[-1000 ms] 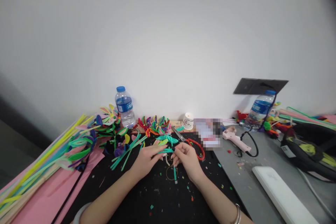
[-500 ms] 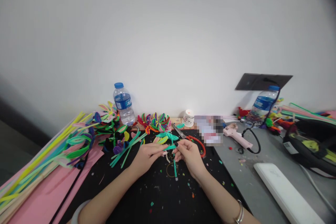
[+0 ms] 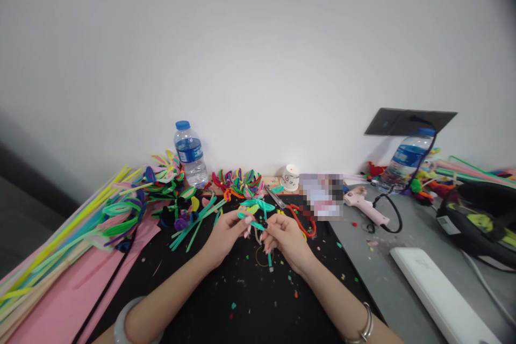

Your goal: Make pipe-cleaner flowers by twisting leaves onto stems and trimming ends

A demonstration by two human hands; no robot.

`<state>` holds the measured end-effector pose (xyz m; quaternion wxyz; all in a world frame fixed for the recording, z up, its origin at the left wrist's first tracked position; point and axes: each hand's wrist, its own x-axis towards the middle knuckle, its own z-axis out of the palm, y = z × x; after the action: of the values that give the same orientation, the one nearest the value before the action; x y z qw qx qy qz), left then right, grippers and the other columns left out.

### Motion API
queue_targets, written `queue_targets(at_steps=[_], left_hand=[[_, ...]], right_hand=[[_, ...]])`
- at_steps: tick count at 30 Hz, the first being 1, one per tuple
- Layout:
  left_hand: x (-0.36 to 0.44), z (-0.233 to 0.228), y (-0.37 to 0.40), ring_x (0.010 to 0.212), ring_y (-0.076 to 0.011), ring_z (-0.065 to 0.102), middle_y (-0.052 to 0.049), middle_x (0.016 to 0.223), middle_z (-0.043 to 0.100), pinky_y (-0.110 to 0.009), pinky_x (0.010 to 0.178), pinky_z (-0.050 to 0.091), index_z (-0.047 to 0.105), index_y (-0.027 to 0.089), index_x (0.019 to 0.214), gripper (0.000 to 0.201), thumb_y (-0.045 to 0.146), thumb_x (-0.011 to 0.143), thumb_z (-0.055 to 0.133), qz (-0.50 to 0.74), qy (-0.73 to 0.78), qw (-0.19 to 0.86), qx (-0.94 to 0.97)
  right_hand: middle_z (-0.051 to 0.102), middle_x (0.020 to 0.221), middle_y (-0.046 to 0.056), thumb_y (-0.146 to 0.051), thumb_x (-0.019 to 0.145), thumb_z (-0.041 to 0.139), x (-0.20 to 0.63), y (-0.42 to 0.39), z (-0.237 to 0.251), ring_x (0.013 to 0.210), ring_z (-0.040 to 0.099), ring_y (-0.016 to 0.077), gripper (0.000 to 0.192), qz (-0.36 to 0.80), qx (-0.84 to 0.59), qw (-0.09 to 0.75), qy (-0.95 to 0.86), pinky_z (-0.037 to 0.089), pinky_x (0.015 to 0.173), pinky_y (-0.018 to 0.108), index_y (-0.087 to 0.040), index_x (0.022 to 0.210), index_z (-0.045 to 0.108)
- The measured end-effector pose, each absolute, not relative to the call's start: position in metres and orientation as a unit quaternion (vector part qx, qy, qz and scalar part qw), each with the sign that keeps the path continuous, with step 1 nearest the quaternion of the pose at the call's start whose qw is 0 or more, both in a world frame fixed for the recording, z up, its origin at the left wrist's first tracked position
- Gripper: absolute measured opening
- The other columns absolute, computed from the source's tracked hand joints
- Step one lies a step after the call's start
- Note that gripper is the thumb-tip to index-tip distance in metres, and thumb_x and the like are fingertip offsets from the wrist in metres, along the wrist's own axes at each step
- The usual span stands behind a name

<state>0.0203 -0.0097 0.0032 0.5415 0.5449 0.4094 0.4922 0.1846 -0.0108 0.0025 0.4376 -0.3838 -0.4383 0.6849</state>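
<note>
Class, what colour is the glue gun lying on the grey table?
Pale pink, with a black cord; the glue gun shows in the head view.

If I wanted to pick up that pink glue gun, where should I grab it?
Probably by the thick pink body of the glue gun, coming down from above. It lies flat on the grey table, so the top side is free. I'd stay off its nozzle tip and the black cord looping off its right end.

Teal pipe cleaner, seemingly yellow-tipped, on a black mat; pink paper.
</note>
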Motion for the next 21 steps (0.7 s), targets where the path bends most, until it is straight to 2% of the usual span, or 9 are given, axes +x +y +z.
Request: queue_targets(at_steps=[2,4,8,11,16,19,21], left_hand=[[0.02,0.002,-0.01,0.055,-0.0101,0.044,0.003,0.056,0.046,-0.022,0.057,0.038,0.054,0.015,0.067,0.032,0.042,0.083,0.051,0.493,0.424,0.522,0.552],[0.019,0.001,-0.009,0.06,-0.0113,0.045,0.003,0.062,0.047,-0.023,0.061,0.039,0.051,0.016,0.069,0.032,0.043,0.085,0.047,0.499,0.446,0.491,0.558],[0.017,0.005,-0.006,0.075,-0.0151,0.051,-0.002,0.077,0.056,-0.026,0.072,0.04,0.054,0.016,0.079,0.028,0.041,0.087,0.044,0.507,0.451,0.451,0.58],[0.016,0.008,-0.006,0.072,-0.0159,0.055,-0.001,0.072,0.059,-0.027,0.071,0.042,0.054,0.016,0.085,0.026,0.04,0.087,0.045,0.489,0.44,0.478,0.583],[0.017,0.008,-0.006,0.052,-0.0109,0.046,0.005,0.052,0.047,-0.024,0.059,0.037,0.047,0.017,0.067,0.029,0.037,0.088,0.043,0.463,0.446,0.451,0.618],[0.018,0.004,-0.006,0.048,-0.009,0.038,0.007,0.052,0.039,-0.021,0.051,0.032,0.045,0.018,0.067,0.03,0.039,0.088,0.042,0.454,0.449,0.457,0.619],[0.018,0.001,-0.005,0.049,-0.0089,0.037,0.006,0.057,0.04,-0.021,0.049,0.031,0.048,0.017,0.074,0.028,0.04,0.088,0.04,0.456,0.447,0.462,0.615]], right_hand=[[0.063,0.056,0.0,-0.04,0.073,0.061,0.185,-0.01,0.001,0.036,0.054,0.0106,0.026,0.667,-0.392,0.418,-0.475,0.043,0.038,0.021,-0.017,0.071,0.05],[0.061,0.056,-0.001,-0.044,0.076,0.056,0.189,-0.008,0.001,0.036,0.052,0.0106,0.028,0.619,-0.411,0.42,-0.52,0.04,0.036,0.021,-0.017,0.07,0.049],[0.054,0.057,-0.002,-0.035,0.083,0.047,0.204,-0.001,0.005,0.042,0.047,0.0105,0.019,0.398,-0.495,0.454,-0.625,0.036,0.042,0.021,-0.019,0.075,0.051],[0.055,0.062,-0.001,-0.026,0.08,0.048,0.21,0.001,0.01,0.052,0.05,0.0123,0.008,0.243,-0.531,0.404,-0.704,0.037,0.052,0.023,-0.02,0.083,0.053],[0.055,0.06,-0.003,-0.025,0.071,0.059,0.197,-0.01,0.01,0.057,0.053,0.0151,0.027,0.151,-0.534,0.244,-0.795,0.03,0.052,0.023,-0.021,0.097,0.052],[0.056,0.06,-0.002,-0.017,0.07,0.055,0.19,-0.013,0.006,0.057,0.054,0.0154,0.03,0.116,-0.545,0.211,-0.803,0.028,0.051,0.023,-0.021,0.099,0.053],[0.056,0.061,-0.002,-0.013,0.069,0.051,0.191,-0.012,0.004,0.057,0.054,0.0149,0.033,0.131,-0.552,0.228,-0.791,0.03,0.051,0.022,-0.02,0.101,0.051]])
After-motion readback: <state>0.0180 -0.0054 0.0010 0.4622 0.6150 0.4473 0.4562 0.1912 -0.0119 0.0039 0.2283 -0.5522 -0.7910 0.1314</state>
